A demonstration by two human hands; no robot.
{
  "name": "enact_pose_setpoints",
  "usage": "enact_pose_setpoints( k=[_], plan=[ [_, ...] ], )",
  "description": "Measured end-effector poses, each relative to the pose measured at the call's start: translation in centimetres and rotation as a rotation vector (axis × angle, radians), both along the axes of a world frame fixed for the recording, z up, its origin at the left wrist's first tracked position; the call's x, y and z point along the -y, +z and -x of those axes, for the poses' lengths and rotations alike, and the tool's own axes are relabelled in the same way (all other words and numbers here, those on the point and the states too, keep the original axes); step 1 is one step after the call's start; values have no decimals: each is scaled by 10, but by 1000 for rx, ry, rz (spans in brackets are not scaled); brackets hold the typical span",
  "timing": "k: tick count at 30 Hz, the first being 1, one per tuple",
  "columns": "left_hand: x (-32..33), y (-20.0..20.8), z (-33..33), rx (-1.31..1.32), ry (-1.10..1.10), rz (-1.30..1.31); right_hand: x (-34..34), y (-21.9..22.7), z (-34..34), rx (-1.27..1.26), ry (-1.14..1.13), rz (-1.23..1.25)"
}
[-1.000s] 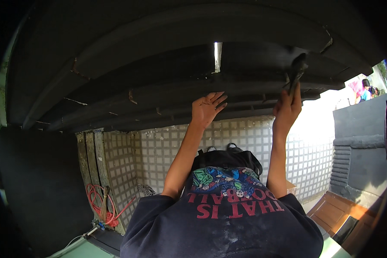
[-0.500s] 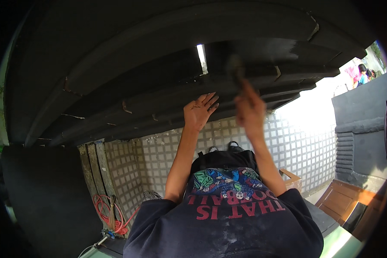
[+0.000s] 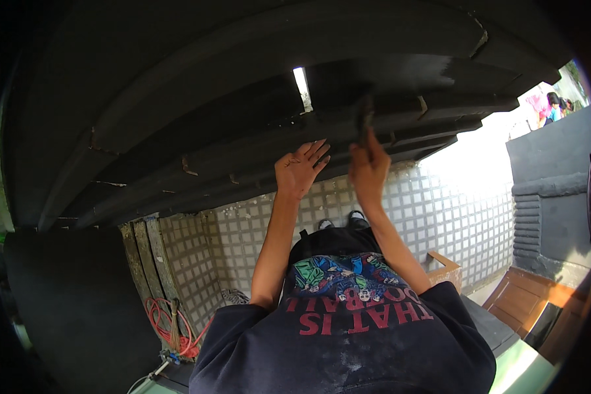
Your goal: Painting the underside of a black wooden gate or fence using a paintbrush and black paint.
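Note:
Palm up, with its dark-smudged fingers spread, my left hand (image 3: 297,173) is by the lower edge of the black, ridged tile-like surface (image 3: 210,85) and holds nothing. My right hand (image 3: 370,172) is closed around the handle of a dark paintbrush (image 3: 366,117). Its head meets or hovers close over the black surface; motion and shadow hide which. A narrow bright strip (image 3: 303,88) shows in the black to the left of the brush. Farther right, a patch of the surface has a pale sheen.
Below is a floor of pale square tiles (image 3: 335,203). A red hose (image 3: 152,315) lies coiled at the lower left beside worn posts (image 3: 144,256). On the right are a wooden box (image 3: 445,269), a brown panelled door (image 3: 519,302) and a grey wall (image 3: 551,164). People appear at the far right.
My right hand and the paintbrush have shifted slightly left and are less blurred. My left hand has moved a little left, its fingers still spread.

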State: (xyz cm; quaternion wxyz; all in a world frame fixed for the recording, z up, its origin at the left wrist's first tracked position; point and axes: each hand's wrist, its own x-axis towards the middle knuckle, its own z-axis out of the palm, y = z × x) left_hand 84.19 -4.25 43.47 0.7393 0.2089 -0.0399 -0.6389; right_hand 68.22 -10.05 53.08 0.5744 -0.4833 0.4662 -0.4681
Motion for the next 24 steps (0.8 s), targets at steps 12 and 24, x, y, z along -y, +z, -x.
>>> enact_pose_setpoints(
  k=[12,24],
  plan=[
    [-2,0,0,-31,23,-19,51,10,59,402,-114,-102],
    [-4,-58,-17,-187,15,118,-36,11,-34,347,423,-229]
  ],
)
